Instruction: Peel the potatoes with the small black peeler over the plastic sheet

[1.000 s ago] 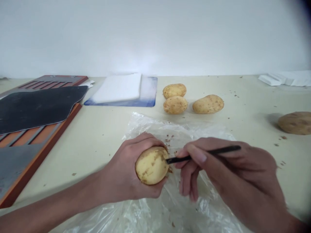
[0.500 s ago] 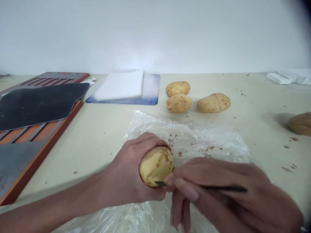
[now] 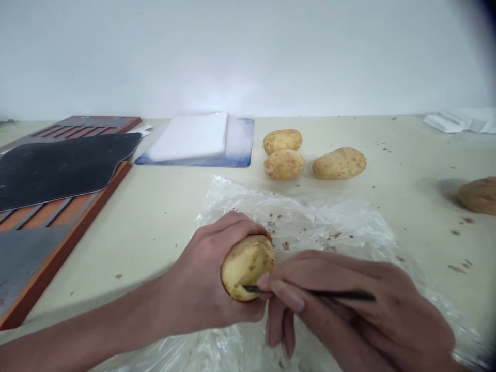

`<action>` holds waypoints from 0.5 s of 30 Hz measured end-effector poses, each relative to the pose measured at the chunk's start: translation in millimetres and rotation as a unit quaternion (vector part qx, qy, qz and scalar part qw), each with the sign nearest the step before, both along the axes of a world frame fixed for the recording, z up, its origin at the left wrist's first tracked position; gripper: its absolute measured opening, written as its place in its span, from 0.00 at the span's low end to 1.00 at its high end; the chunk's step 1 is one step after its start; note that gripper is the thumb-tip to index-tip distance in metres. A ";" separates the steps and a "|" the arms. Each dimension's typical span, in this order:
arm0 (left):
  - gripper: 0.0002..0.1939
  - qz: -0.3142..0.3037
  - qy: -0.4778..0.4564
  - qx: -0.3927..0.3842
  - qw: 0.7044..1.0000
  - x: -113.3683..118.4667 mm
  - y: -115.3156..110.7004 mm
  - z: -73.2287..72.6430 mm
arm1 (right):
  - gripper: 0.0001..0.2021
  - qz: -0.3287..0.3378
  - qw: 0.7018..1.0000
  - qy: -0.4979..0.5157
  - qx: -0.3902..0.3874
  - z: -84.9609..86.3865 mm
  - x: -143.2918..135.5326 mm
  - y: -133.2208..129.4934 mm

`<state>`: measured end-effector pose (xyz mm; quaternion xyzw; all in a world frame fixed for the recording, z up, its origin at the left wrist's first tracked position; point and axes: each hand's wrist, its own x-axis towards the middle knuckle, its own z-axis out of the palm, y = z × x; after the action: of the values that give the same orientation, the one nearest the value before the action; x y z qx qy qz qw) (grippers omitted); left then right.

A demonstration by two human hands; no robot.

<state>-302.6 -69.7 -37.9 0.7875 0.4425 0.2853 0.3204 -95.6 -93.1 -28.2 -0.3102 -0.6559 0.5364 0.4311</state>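
No writing or label can be read anywhere. The left hand (image 3: 201,289) is wrapped tight around one partly peeled potato (image 3: 247,266), held above a clear plastic bag (image 3: 310,227) on the table (image 3: 163,206). The right hand (image 3: 349,305) pinches a thin black tool (image 3: 310,293), its tip touching that potato. Three potatoes (image 3: 284,164) lie grouped beyond the bag, a fourth potato (image 3: 478,195) well apart at right.

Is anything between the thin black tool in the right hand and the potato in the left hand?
Nothing visible. The black tool in the right hand already touches the potato held by the left hand.
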 end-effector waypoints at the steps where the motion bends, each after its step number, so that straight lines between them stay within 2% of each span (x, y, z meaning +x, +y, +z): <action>1: 0.31 0.003 0.005 0.004 1.000 -0.1 -0.1 -0.6 | 0.11 -0.008 1.000 0.001 0.007 -1.5 1.5 1.5; 4: 0.29 0.009 0.022 0.016 1.000 0.5 -1.5 -0.8 | 0.10 -0.074 0.997 0.003 0.035 -4.7 7.1 8.7; 6: 0.30 0.008 0.029 0.016 0.999 1.1 -2.2 0.5 | 0.07 -0.093 0.995 0.021 0.031 -4.7 8.4 10.1; 9: 0.30 0.006 0.026 0.003 1.000 1.5 -1.7 2.1 | 0.06 -0.051 0.997 0.058 -0.004 -2.6 5.3 5.4; 12: 0.30 0.002 0.012 0.007 1.000 0.6 -0.6 1.0 | 0.09 -0.002 0.999 0.041 -0.009 -3.8 4.0 5.2; 15: 0.30 -0.005 0.025 0.029 0.999 -0.8 -0.8 -1.1 | 0.07 -0.046 0.998 0.048 -0.015 -9.7 9.3 14.7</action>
<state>-303.4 -70.5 -39.0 0.8053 0.4380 0.2767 0.2882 -86.3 -78.4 -38.0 -0.3203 -0.6110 0.5404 0.4818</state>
